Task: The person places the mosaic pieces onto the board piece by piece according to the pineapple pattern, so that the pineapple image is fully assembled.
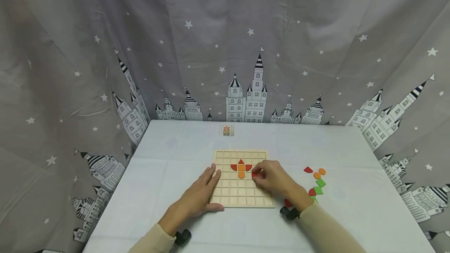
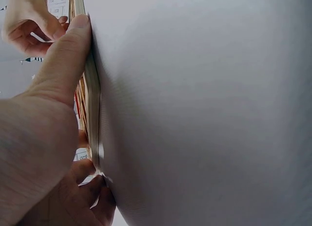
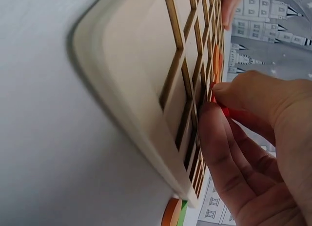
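Observation:
A pale wooden grid board (image 1: 242, 192) lies on the white table. In its upper middle cells sit a red triangle (image 1: 240, 162), an orange block (image 1: 241, 167) flanked by two red curved pieces (image 1: 234, 167), and an orange disc (image 1: 241, 175) below. My left hand (image 1: 197, 194) rests along the board's left side, fingers extended and thumb at the near edge. Over the right part of the grid, my right hand (image 1: 270, 175) pinches a red piece (image 3: 225, 110) between thumb and fingers. The fingers hide most of that piece, so its shape is unclear.
Loose pieces lie right of the board: red ones (image 1: 308, 170), orange discs (image 1: 322, 171) and green squares (image 1: 320, 182). Another red piece (image 1: 288, 203) is partly hidden by the right wrist. A small pattern card (image 1: 226, 130) lies behind the board, before a grey curtain (image 1: 211, 11).

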Motion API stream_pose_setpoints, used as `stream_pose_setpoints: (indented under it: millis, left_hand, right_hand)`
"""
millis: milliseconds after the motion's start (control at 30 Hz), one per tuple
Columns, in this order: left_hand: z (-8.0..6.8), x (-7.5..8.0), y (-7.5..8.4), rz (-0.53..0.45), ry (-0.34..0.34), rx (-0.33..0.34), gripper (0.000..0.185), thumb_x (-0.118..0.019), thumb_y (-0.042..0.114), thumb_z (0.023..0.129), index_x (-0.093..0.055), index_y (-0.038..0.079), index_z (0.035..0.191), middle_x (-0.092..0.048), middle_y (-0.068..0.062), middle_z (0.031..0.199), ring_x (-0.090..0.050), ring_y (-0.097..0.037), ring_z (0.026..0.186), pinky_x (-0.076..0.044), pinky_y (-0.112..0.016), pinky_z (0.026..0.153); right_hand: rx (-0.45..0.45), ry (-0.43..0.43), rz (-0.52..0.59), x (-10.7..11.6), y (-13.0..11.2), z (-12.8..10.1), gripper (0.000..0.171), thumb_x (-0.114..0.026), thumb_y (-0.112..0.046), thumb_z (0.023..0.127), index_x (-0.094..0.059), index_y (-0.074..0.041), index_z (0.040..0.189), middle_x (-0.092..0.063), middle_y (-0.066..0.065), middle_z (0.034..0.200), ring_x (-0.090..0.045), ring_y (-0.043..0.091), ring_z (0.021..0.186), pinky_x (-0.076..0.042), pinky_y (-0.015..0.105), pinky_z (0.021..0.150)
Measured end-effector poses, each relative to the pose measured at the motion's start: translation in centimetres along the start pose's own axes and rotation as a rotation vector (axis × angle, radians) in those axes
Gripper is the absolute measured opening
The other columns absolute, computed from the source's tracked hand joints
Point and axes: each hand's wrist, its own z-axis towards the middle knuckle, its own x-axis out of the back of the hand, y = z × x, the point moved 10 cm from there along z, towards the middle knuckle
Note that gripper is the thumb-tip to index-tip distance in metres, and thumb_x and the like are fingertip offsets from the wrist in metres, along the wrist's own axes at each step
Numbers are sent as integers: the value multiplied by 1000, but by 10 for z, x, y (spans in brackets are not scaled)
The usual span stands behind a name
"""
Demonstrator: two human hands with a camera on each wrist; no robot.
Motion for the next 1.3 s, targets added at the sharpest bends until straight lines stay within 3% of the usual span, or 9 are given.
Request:
stream_pose_setpoints:
  millis: [267,467,1300]
  left_hand:
    - [0,1,1,-6,1,-6,128,-96,62,90,-32,1,183,-17,-26,195,-24,-47,182,-39,-63,142]
    - [0,0,1,-6,4,-7,128,-96,61,90,-32,1,183,-16,-25,195,-24,-47,182,-39,-64,141]
    - [0,1,0,-1,2,9,127,-97,61,90,-33,2,183,-17,-25,195,-25,-47,182,-40,-63,141]
  right_hand:
    - [29,20,-29,-4,-6,4,9,-92,-4,97,-90,-7,105,-84,1,98,-63,2,80,-58,18,71]
    - [34,18,-41,-5,-7,4,6,-94,-8,98,-93,-13,98,-84,-2,97,-68,4,87,-61,20,77]
    - [68,30,-28,-10,-16,9,7,-93,-4,98,-94,-8,103,-83,0,99,-72,6,88,-61,20,77]
